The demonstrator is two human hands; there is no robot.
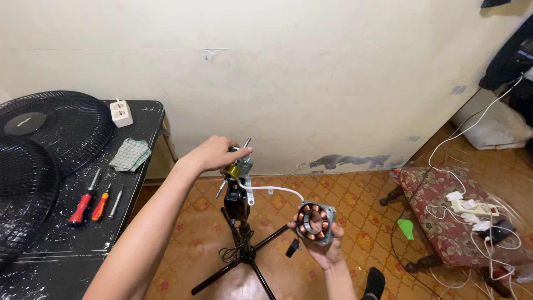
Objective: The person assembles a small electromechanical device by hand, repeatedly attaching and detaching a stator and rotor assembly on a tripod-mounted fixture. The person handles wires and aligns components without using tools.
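1. Copper windings are showing in a ring inside the fan motor stator (pixel 315 222), which is sitting just right of centre, low in the view, at about five o'clock from the stand head.
2. Judging by how things lie, the stator is already out of the fan and off the stand, though a white wire (pixel 276 190) is linking it to the motor mount (pixel 240 166); the fan is not back together.
3. Around the stator, the right hand (pixel 322 247) is cupping it from below, palm up, fingers curled round the metal frame so the opening is facing the camera.
4. At ten o'clock from the stator, the left hand (pixel 215 152) is closing over the top of the motor mount, the forearm reaching in from the lower left and the wrist bent downward.
5. Below that hand, a black tripod stand (pixel 244 250) is standing on the patterned orange floor (pixel 344 194).
6. Far out at nine o'clock, two black fan grilles (pixel 50 133) are lying on a dark table (pixel 66 239), with red and orange screwdrivers (pixel 83 203) just beside them, a checked cloth (pixel 130 154) and a white socket adapter (pixel 121 113).
7. At three o'clock, a patterned stool (pixel 444 222) is carrying a white power strip (pixel 472 209) and loose cables.
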